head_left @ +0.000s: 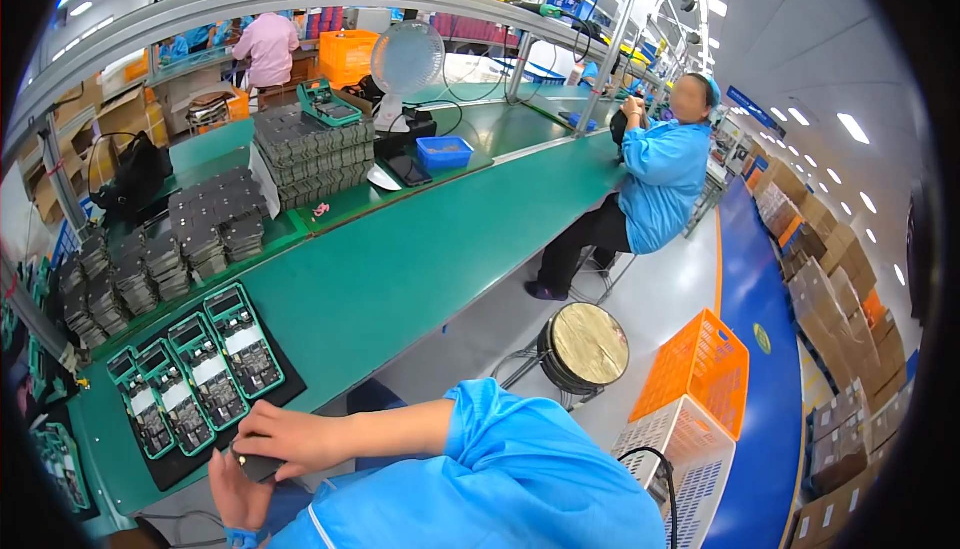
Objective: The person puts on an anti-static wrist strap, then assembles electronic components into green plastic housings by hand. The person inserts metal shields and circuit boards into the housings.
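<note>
Both hands meet at the near edge of the bench, around a small dark flat piece (258, 465) whose kind I cannot make out. My right hand (285, 437) comes over it from above, fingers bent round it. Below, the fingers of my left hand (236, 495) press against its lower side; a blue band circles that wrist. Just beyond lies a black mat (290, 381) with several green-framed devices (243, 337) in a row, their circuit boards facing up. The closest frame to my hands is the device (208, 374) in the middle of the row.
Stacks of dark flat parts (215, 219) stand along the bench's far side, with a fan (408, 59) and blue tray (444, 152) behind. A co-worker in blue (665, 184) sits farther along. A round stool (588, 344) and orange crate (700, 369) stand on the right.
</note>
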Available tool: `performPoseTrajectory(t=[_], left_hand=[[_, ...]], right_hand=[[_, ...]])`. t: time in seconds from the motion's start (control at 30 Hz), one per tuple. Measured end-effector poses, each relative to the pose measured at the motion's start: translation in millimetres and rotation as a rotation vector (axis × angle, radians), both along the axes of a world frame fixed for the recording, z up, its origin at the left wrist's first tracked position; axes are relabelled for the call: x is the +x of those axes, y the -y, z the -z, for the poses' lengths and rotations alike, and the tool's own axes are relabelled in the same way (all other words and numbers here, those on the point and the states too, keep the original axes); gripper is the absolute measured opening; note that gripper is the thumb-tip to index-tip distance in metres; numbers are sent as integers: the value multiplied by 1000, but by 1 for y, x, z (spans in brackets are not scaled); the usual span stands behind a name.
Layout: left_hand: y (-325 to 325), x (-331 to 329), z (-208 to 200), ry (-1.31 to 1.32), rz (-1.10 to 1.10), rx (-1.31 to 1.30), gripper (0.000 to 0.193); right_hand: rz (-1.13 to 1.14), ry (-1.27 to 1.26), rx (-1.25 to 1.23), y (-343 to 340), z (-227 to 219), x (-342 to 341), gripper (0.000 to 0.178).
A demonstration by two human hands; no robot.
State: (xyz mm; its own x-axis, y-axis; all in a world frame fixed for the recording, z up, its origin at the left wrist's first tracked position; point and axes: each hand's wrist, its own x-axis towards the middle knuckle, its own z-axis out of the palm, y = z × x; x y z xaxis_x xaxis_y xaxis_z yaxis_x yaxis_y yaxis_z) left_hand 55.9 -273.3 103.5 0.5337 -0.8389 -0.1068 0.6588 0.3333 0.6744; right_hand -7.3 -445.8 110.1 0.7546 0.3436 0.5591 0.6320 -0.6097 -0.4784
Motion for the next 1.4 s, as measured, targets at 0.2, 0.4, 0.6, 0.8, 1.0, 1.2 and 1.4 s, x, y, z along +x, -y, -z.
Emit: performPoseTrajectory(t=[0.2,0.4,0.6,0.8,1.0,1.2,1.4], left_hand=[[-24,8,30,-216,-72,-28,41],[-21,21,23,-161,126,211,41],[-15,26,30,-114,203,101,41],[-18,18,17,-268,127,42,42],[-25,14,15,-286,61,163,46],[-25,13,15,-277,15,235,48],[-16,13,14,-366,11,258,47]], right_hand=[[-62,-12,53,-18,14,11,68],[9,-18,106,-9,18,5,65],[77,-132,74,2,19,-4,58],[45,-97,91,4,32,-2,54],[5,-116,85,3,28,-3,50],[8,-96,73,7,32,-4,49],[66,-28,53,16,38,-13,49]])
